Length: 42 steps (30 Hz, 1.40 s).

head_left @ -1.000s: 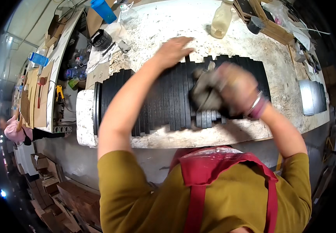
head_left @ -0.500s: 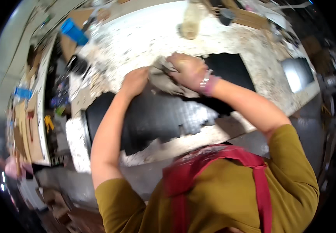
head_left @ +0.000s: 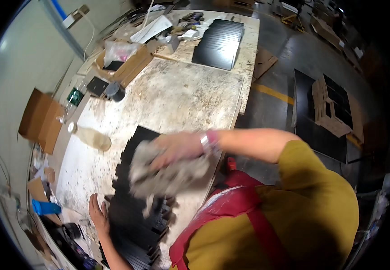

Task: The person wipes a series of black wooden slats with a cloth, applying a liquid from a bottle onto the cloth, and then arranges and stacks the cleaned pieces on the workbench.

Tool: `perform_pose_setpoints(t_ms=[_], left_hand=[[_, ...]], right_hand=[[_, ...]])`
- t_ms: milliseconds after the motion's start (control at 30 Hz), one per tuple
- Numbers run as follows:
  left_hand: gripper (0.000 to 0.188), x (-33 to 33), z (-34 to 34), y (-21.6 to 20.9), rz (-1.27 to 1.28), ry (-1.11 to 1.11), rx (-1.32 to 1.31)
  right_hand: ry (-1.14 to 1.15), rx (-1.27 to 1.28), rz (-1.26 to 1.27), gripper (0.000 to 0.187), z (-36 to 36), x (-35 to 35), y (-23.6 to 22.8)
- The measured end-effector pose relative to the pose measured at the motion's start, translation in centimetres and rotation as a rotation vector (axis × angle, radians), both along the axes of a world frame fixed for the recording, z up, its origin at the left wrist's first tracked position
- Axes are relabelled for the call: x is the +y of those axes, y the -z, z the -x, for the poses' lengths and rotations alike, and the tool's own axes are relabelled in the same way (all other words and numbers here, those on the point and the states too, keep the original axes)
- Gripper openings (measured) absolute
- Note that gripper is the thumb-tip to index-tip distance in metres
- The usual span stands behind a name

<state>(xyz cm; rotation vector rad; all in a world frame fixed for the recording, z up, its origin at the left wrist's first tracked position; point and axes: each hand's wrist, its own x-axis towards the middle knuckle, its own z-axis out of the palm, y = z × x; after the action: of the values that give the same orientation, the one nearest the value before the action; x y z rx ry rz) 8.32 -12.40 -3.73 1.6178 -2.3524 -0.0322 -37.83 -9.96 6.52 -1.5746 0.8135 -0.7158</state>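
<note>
The person's right hand (head_left: 179, 147), slightly blurred, is clamped on a crumpled grey-beige cloth (head_left: 163, 178) over the long row of thin black strips (head_left: 127, 211). That row lies along the near part of the stained white workbench (head_left: 195, 90), its ends uneven on both sides; hand and cloth cover much of its upper part. The left hand (head_left: 98, 215) has its fingers apart and holds nothing, right at the row's left edge; whether it touches the strips cannot be told.

Just beyond the row's left edge, the nearest obstacle is a cloudy, pale-yellow bottle with a white cap (head_left: 91, 137); whether the tint is liquid or plastic is unclear. Farther up the bench is a dark-grey round cup (head_left: 115, 91), its contents hidden, near a small flat black box (head_left: 97, 85). Behind them, an open brown cardboard box (head_left: 129, 67) holds a clear plastic bag with something pink (head_left: 119, 51) and a dark piece. A clear bottle with a green label (head_left: 74, 96) is near the wall, beside an open brown carton (head_left: 41, 119).

At the bench's far end lies a fanned stack of shiny black panels (head_left: 217, 42), well apart from the row. A blue plastic bottle (head_left: 46, 207) lies at lower left.
</note>
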Motion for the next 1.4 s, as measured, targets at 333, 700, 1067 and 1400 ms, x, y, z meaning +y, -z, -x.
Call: perform_pose_setpoints(t_ms=[333,700,1067,1400], left_hand=[[0.043,-9.9,31.9,-7.3,-0.135,0.361,0.305],[0.031,-12.0,38.2,-1.1,-0.627,0.161,-0.493],[0.042,-15.8,59.5,-0.1,-0.781,0.232,0.515],[0.074,-18.5,71.8,3.1,-1.072,-0.069,0.995]], right_hand=[[0.613,-0.847,-0.402,0.05,37.3,2.4,10.3],[0.701,-0.779,-0.53,0.046,58.9,0.2,20.4],[0.699,-0.294,-0.31,0.054,61.7,-8.9,18.4],[0.557,-0.278,-0.398,0.052,63.1,-15.8,19.1]])
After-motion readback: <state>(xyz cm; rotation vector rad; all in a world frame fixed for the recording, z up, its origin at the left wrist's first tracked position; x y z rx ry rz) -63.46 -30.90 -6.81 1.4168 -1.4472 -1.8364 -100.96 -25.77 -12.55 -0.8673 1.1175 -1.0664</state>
